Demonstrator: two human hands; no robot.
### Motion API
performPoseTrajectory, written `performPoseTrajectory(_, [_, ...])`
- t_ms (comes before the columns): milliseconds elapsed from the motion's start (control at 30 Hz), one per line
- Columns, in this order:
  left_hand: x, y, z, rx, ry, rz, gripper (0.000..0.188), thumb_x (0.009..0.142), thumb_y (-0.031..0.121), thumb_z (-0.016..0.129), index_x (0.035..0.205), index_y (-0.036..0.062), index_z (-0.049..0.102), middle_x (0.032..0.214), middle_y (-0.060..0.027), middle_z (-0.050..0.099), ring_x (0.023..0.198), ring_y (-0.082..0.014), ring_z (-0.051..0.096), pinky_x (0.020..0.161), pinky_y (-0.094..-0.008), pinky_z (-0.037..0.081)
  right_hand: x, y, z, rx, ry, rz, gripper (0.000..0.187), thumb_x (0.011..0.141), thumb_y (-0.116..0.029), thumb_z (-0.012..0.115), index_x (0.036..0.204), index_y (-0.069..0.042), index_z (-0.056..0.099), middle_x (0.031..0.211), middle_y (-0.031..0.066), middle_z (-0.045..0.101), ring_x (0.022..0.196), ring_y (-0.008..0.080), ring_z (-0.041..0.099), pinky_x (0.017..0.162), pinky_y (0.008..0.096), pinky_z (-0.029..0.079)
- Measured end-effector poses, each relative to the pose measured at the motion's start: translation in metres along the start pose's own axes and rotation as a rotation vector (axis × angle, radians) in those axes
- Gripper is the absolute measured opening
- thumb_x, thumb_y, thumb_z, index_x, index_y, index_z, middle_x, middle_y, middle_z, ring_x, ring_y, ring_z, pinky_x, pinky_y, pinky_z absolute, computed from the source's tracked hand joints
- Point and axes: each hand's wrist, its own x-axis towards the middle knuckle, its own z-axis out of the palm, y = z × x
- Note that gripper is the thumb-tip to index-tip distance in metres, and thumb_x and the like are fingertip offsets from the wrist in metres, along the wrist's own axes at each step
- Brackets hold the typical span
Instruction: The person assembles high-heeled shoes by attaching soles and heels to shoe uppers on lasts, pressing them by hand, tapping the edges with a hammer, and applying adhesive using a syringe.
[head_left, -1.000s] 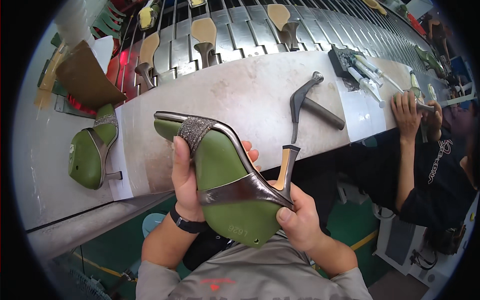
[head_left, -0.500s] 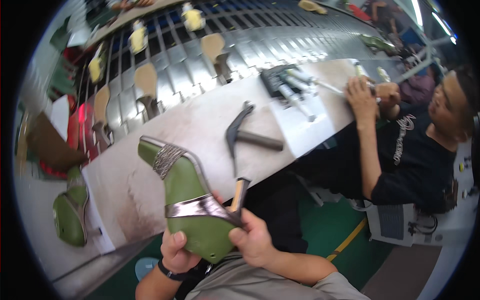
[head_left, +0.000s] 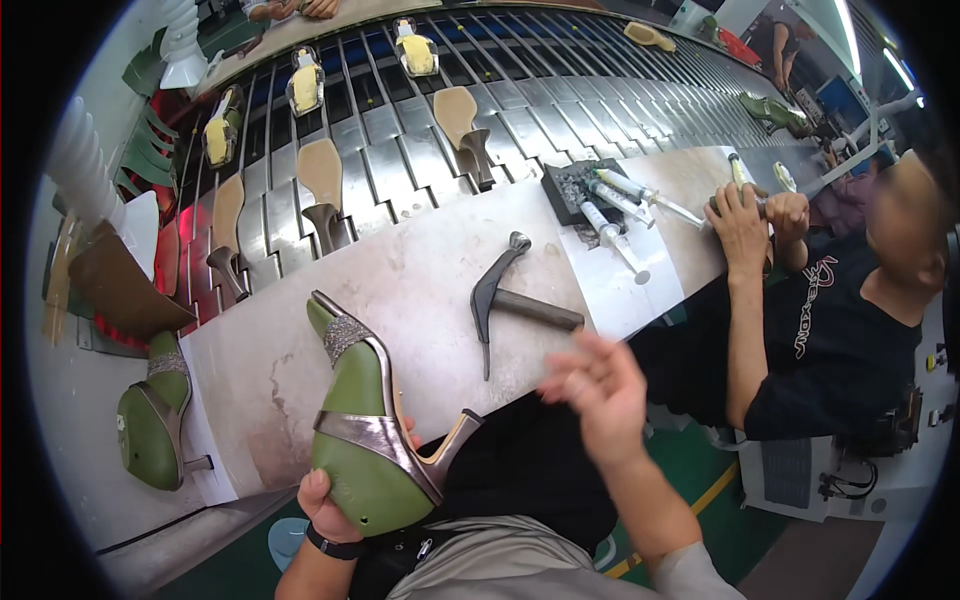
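My left hand (head_left: 330,512) is closed around the heel end of a high-heeled sandal (head_left: 368,428) mounted on a green shoe last. The sandal has a glittery toe strap, a shiny metallic rear strap and a slim heel that points right. Away from the shoe, my right hand (head_left: 603,395) is raised with its fingers apart and slightly blurred, holding nothing. It is nearest to a hammer (head_left: 535,308), which lies on the pale worktable (head_left: 430,265) with its dark curved head to the left. A second sandal on a green last (head_left: 150,425) lies at the far left.
Several glue syringes (head_left: 610,235) rest on a dark block at the table's right. Beyond, a slatted metal conveyor (head_left: 385,165) carries tan soles with heels (head_left: 320,175) and shoe lasts with yellow pieces (head_left: 305,85). At right, a co-worker in black (head_left: 840,310) works with both hands.
My right hand has let go of the sandal's heel and moved up and right toward the hammer. The sandal, still in my left hand, has turned slightly, its heel now tilted further right.
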Motion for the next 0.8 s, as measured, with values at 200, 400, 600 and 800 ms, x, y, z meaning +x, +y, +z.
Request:
performPoseTrajectory(200, [-0.002,0.018,-0.001,0.078,0.104,0.173,0.1,0.087,0.04,0.071,0.164,-0.0075,0.029,0.159,-0.0343,0.045,0.145,-0.0493,0.052,0.113,-0.0605,0.053,0.099,-0.067,-0.003,-0.123,-0.053,-0.013,0.084,0.097,-0.028,0.077,0.166,-0.009,0.033,0.141,0.0235,0.063,0.12,0.028,0.071,0.088,0.0363,0.061])
performPoseTrajectory(400, [-0.008,0.035,-0.018,0.161,0.151,0.135,0.101,0.086,0.032,0.069,0.167,-0.0067,0.023,0.162,-0.0348,0.041,0.149,-0.0534,0.046,0.118,-0.0609,0.048,0.093,-0.081,-0.008,-0.239,-0.3,-0.118,0.084,0.09,-0.026,0.08,0.16,0.001,0.043,0.126,0.0107,0.064,0.103,0.0159,0.068,0.085,0.0284,0.056])
performPoseTrajectory(600, [-0.007,0.032,-0.032,0.129,0.14,0.101,0.103,0.082,0.026,0.073,0.165,-0.0093,0.024,0.16,-0.0356,0.043,0.148,-0.0531,0.047,0.114,-0.0599,0.053,-0.036,-0.052,0.053,-0.238,-0.684,-0.183,0.11,0.072,-0.051,0.1,0.148,0.01,0.048,0.109,0.0178,0.064,0.091,0.0235,0.066,0.08,0.0338,0.054])
performPoseTrajectory(800, [-0.008,0.034,-0.033,0.185,0.159,0.09,0.106,0.081,0.028,0.076,0.165,-0.0102,0.024,0.158,-0.0363,0.045,0.147,-0.0504,0.049,0.115,-0.0593,0.051,-0.06,-0.03,0.079,-0.025,-0.867,-0.072,0.117,0.071,-0.056,0.097,0.152,0.012,0.046,0.116,0.0216,0.063,0.098,0.0254,0.063,0.087,0.0381,0.052])
